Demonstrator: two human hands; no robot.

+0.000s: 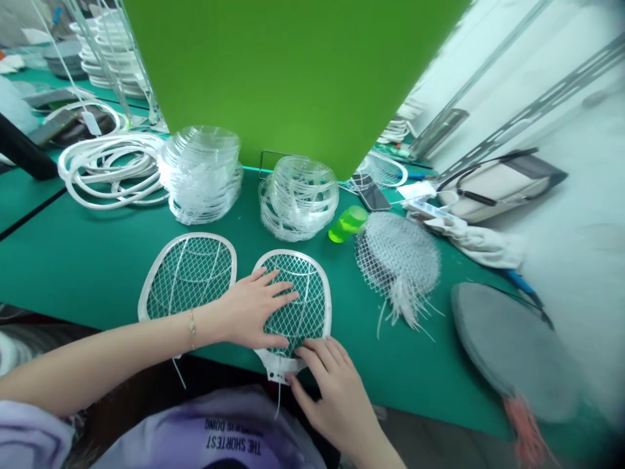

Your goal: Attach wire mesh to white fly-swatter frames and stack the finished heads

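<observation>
Left hand open, fingers spread, palm flat on the wire mesh of a white plastic bug-zapper racket frame. Right hand curved over the lower part of the same frame, fingertips on the mesh and rim; whether this amounts to a firm grip, impossible to tell. Racket frame lying flat near the front edge of the green desk, its neck at or just past that edge, a thin white wire trailing down from the neck.

Probably light and fairly stiff at the rim, with a mesh likely to dent or bend under uneven pressure. Safest hold: the rim or the solid neck, not the mesh or the loose wire.

Just left of it, a second racket frame, apart from the first but close, under the left forearm's reach. Farther toward the back of the desk, two stacks of clear plastic rings and coiled white cable. To the right, a loose tangle of wire mesh with frayed strands that could snag, a lime-green plastic cup and a phone. Near the right edge, a grey round pad. Nothing lying directly on the racket frame, and the nearest clutter sits beyond its far rim.
</observation>
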